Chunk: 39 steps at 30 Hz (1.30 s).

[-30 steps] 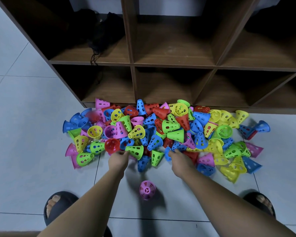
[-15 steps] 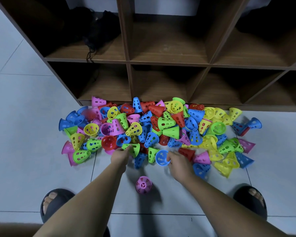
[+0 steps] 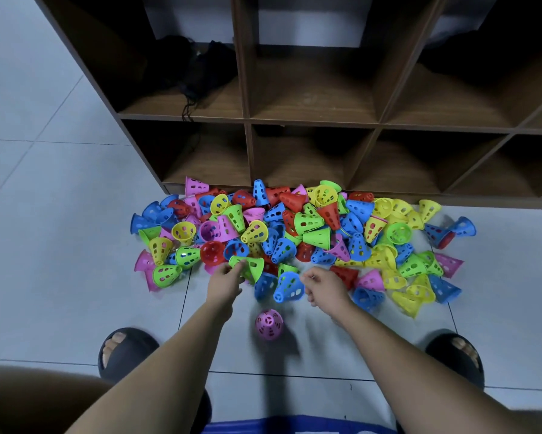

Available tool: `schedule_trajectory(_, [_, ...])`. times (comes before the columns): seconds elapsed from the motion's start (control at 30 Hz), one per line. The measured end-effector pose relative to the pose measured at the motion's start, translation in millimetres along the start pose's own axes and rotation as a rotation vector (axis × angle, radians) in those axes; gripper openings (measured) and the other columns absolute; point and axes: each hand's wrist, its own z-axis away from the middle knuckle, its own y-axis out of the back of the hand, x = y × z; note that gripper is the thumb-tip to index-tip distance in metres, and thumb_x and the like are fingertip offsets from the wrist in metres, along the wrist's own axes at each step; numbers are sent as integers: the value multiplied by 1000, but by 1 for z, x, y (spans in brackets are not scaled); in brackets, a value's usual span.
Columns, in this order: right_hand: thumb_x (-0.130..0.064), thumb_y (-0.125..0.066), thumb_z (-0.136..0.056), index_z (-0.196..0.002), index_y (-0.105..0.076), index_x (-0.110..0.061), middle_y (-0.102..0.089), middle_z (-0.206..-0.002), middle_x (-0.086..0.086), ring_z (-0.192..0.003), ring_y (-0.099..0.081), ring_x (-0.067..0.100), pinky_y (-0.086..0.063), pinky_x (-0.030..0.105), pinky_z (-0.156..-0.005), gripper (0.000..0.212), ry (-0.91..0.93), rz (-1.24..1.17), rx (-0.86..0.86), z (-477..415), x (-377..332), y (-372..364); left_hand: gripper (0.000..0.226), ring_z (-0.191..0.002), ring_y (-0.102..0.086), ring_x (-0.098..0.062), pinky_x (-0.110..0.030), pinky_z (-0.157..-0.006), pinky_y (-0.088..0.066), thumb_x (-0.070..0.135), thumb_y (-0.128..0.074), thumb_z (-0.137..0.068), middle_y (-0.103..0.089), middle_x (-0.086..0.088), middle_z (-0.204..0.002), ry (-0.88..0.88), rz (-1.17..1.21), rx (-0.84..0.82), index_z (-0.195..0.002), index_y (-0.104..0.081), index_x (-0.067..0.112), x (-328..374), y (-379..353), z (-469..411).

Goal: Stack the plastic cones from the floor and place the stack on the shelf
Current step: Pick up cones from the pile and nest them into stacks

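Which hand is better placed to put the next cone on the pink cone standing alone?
Probably left: the left hand pinches a green cone at the pile's near edge, close to the pink cone. The right hand is beside a blue cone, but a grip is not clear.

A single wide-angle view, worn on the person's head, looks forward and steeply down from close above. The forearms [image 3: 175,355] enter from the near edge, slippered feet [image 3: 125,352] at near left and right. The pile of cones [image 3: 313,238] lies mid-frame on the tiled floor [image 3: 44,277]; the shelf [image 3: 310,120] fills the far part.
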Motion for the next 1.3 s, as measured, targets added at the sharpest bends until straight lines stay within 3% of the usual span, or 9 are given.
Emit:
schedule_trajectory(0.1, [-12, -54, -106, -87, -63, -11, -54, -66, 7, -53, -49, 17, -40, 29, -51, 21, -136, -185, -124, 13, -3, -6, 39, -96, -67, -23, -40, -79, -51, 39, -70, -98, -73, -16, -111, -90, -11, -34, -112, -62, 3, 9, -2, 25])
schedule_trajectory(0.2, [-8, -49, -106, -93, -61, -13, -53, -64, 3, -51, -49, 15, -41, 25, -47, 18, -243, -222, -264, 27, 0, -14, 24, -99, -70, -22, -38, -81, -51, 36, -69, -97, -75, -9, -107, -150, -27, -128, -106, -65, 14, 11, 1, 48])
schedule_trajectory(0.27, [-9, -48, -107, -90, -57, -15, -53, -65, 2, -50, -50, 14, -41, 24, -48, 21, -284, -213, -298, 35, 7, -23, 20, -90, -66, -18, -37, -79, -50, 37, -70, -92, -74, -12, -104, -206, -75, -180, -101, -66, 18, 9, 5, 61])
schedule_trajectory(0.37, [-13, -48, -109, -87, -55, -16, -55, -64, 2, -51, -51, 14, -40, 24, -47, 23, -317, -171, -267, 44, 20, -37, 23, -83, -66, -16, -39, -80, -54, 41, -71, -80, -76, -6, -94, -262, -216, -230, -95, -71, 24, -2, 12, 72])
schedule_trajectory(0.5, [-19, -47, -110, -89, -55, -14, -58, -69, 4, -52, -57, 14, -39, 21, -44, 22, -337, -92, -242, 52, 30, -50, 25, -97, -75, -21, -46, -93, -60, 38, -77, -77, -80, 3, -97, -275, -302, -278, -99, -75, 28, -12, 20, 77])
schedule_trajectory(0.9, [-23, -51, -107, -89, -61, -10, -66, -75, 9, -61, -63, 22, -48, 25, -51, 24, -345, -65, -86, 46, 37, -55, 21, -89, -71, -11, -32, -83, -61, 27, -78, -81, -76, 11, -95, -432, -428, -308, -100, -75, 35, -2, 8, 87])
schedule_trajectory(1.1, [-7, -44, -99, -97, -63, -11, -72, -77, 12, -69, -68, 25, -54, 27, -57, 19, -394, -98, -159, 43, 38, -63, 25, -92, -69, -6, -31, -84, -58, 36, -80, -73, -74, 18, -94, -438, -626, -365, -96, -71, 37, -12, 3, 81])
schedule_trajectory(1.3, [-15, -50, -104, -105, -64, -12, -73, -78, 9, -70, -73, 22, -51, 25, -53, 14, -400, -60, -178, 36, 49, -61, 30, -87, -68, -1, -30, -82, -59, 34, -81, -69, -74, 17, -91, -406, -726, -370, -96, -68, 35, -31, 9, 75])
